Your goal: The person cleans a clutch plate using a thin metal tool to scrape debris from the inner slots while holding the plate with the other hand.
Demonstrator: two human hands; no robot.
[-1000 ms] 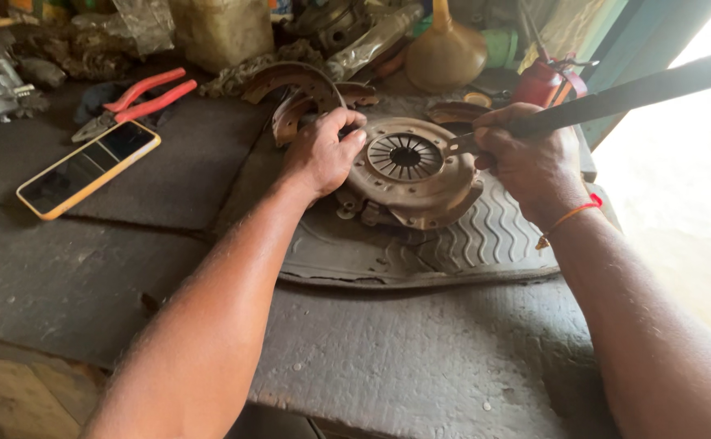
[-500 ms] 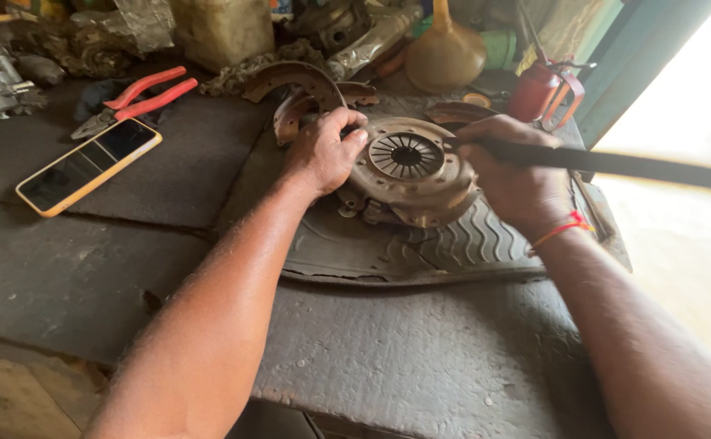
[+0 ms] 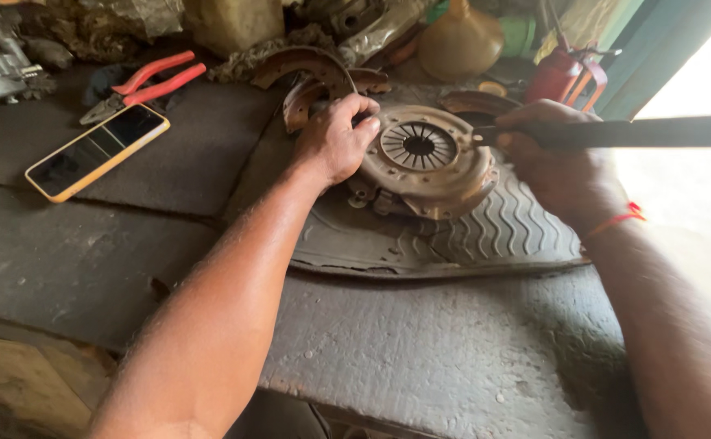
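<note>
A rusty round clutch pressure plate (image 3: 433, 167) with a slotted hub lies on a ribbed rubber mat (image 3: 486, 240) on the workbench. My left hand (image 3: 335, 138) rests on its left rim, fingers curled over the edge. My right hand (image 3: 559, 158) is closed around a long dark metal bar (image 3: 665, 132) that runs off to the right; the bar's tip touches the plate's right rim.
Curved rusty brake shoes (image 3: 307, 69) lie just behind the plate. A yellow-cased phone (image 3: 95, 150) and red-handled pliers (image 3: 148, 81) sit at the left. A red oil can (image 3: 563, 73), a tan funnel-shaped jug (image 3: 461, 41) and greasy clutter line the back. The bench edge (image 3: 420, 406) is near.
The bar swung down from a raised tilt to nearly level, its tip staying at the plate's right rim. My left hand stays on the plate. The view shifted slightly.
</note>
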